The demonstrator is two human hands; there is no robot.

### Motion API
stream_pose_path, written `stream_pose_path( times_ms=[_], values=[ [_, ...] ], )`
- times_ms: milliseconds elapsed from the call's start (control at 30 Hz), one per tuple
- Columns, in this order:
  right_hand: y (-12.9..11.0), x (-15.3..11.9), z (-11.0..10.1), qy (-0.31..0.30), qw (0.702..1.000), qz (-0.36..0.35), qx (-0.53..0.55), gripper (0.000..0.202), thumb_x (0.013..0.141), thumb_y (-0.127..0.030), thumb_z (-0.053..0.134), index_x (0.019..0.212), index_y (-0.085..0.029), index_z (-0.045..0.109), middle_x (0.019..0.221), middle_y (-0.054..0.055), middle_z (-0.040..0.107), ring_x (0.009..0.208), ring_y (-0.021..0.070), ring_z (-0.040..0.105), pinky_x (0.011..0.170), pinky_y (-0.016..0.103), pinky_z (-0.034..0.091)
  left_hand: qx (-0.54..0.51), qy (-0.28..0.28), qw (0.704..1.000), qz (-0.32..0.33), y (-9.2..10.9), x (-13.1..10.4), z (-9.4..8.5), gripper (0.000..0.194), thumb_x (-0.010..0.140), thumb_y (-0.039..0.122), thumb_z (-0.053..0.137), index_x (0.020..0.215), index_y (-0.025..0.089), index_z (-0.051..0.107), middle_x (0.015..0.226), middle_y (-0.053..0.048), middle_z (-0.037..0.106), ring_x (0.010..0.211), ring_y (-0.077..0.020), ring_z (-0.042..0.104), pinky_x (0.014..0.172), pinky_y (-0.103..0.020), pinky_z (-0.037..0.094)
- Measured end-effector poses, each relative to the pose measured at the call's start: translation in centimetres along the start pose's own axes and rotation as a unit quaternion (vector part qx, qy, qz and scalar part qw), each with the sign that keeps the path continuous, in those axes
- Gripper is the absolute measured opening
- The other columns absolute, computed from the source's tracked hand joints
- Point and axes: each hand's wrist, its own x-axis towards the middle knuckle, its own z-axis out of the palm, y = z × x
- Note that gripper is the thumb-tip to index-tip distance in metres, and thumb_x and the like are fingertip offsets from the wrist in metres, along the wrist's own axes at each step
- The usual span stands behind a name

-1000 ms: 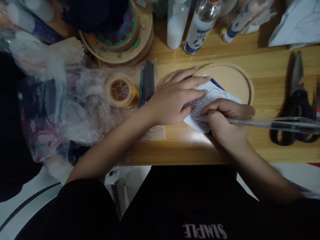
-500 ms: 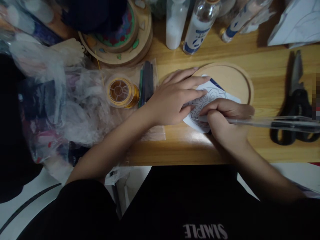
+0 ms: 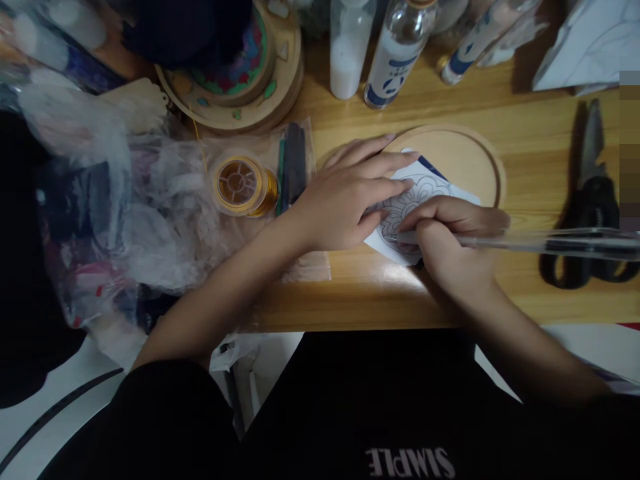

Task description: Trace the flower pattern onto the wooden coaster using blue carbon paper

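Observation:
A white sheet of paper (image 3: pixel 425 193) with a flower-like line pattern lies over a round wooden board (image 3: pixel 465 157) that has a raised rim. Dark blue material (image 3: pixel 433 168) shows from beneath the paper's upper edge. My left hand (image 3: pixel 357 190) lies flat with fingers spread, its fingertips on the paper's left part. In my right hand (image 3: pixel 453 243) is a clear-barrelled pen (image 3: pixel 545 244), gripped near its point, which meets the lower left of the pattern. The right fingers cover part of the drawing.
Black-handled scissors (image 3: pixel 593 200) lie at the right. Bottles (image 3: pixel 395 60) stand at the back. A spool of golden thread (image 3: pixel 243 187), dark sticks (image 3: pixel 295 160) and crumpled plastic bags (image 3: pixel 155 213) crowd the left, below a round wooden piece (image 3: pixel 285 87).
The back end of the pen has tipped very slightly. Both hands and the paper stay almost where they were.

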Motion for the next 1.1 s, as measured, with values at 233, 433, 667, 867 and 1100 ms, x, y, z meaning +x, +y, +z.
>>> stream_pose_path(
  times_ms=[233, 433, 667, 867, 1100],
  values=[
    [0.12, 0.02, -0.25, -0.025, 0.999, -0.012, -0.019, 0.023, 0.07, -0.009, 0.052, 0.057, -0.023, 0.064, 0.053, -0.004, 0.06, 0.05, 0.0111, 0.052, 0.052, 0.027, 0.04, 0.012, 0.026, 0.999, 0.038, -0.4, -0.13, 0.3, 0.045, 0.082, 0.021, 0.056, 0.127, 0.023, 0.062, 0.15, -0.002, 0.049, 0.142, -0.0322, 0.038, 0.116, -0.054, 0.035],
    [0.09, -0.02, -0.16, 0.001, 1.0, -0.006, 0.023, 0.023, 0.07, -0.009, 0.051, 0.056, -0.023, 0.063, 0.05, -0.005, 0.059, 0.047, 0.0113, 0.05, 0.049, 0.026, 0.041, 0.013, 0.021, 0.999, 0.035, -0.36, -0.11, 0.25, 0.043, 0.086, 0.025, 0.053, 0.127, 0.024, 0.061, 0.15, -0.001, 0.048, 0.143, -0.0309, 0.037, 0.115, -0.055, 0.035],
    [0.03, -0.03, -0.3, -0.022, 1.0, -0.012, -0.01, 0.023, 0.072, -0.008, 0.053, 0.058, -0.023, 0.064, 0.055, -0.004, 0.061, 0.051, 0.0119, 0.053, 0.053, 0.027, 0.041, 0.012, 0.015, 0.999, 0.039, -0.44, -0.01, 0.27, 0.044, 0.085, 0.024, 0.055, 0.129, 0.023, 0.06, 0.151, -0.002, 0.048, 0.141, -0.0318, 0.038, 0.116, -0.055, 0.035],
    [-0.08, -0.03, -0.31, -0.02, 1.0, -0.014, -0.011, 0.024, 0.07, -0.007, 0.051, 0.055, -0.023, 0.062, 0.051, -0.004, 0.057, 0.048, 0.0113, 0.051, 0.052, 0.027, 0.04, 0.014, 0.014, 0.999, 0.037, -0.41, -0.08, 0.25, 0.044, 0.086, 0.024, 0.054, 0.129, 0.023, 0.06, 0.151, -0.002, 0.047, 0.142, -0.0312, 0.037, 0.117, -0.054, 0.033],
    [0.18, 0.1, -0.16, -0.005, 1.0, -0.02, 0.009, 0.022, 0.069, -0.01, 0.05, 0.056, -0.022, 0.063, 0.05, -0.004, 0.059, 0.047, 0.0109, 0.051, 0.048, 0.025, 0.038, 0.005, 0.015, 1.0, 0.025, -0.31, -0.06, 0.19, 0.038, 0.09, 0.032, 0.051, 0.127, 0.03, 0.061, 0.15, 0.003, 0.048, 0.142, -0.0297, 0.037, 0.116, -0.056, 0.034]
  ],
)
